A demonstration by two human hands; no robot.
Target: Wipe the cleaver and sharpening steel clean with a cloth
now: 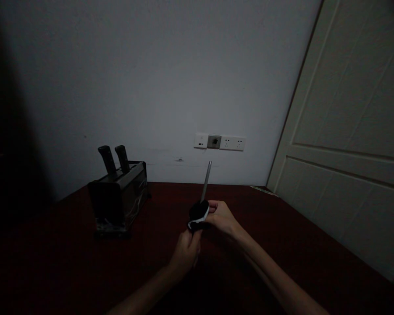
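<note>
OK, I've got the blk/white tool betw. both hands — rod leaning up, away; L hand wrapped round its near end, R hand pinching its right edge.

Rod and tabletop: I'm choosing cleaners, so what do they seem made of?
The rod looks like metal, perhaps steel: pale grey, smooth, faintly shiny. The tabletop seems wood or laminate, being reddish-brown; dim light leaves its finish open.
</note>
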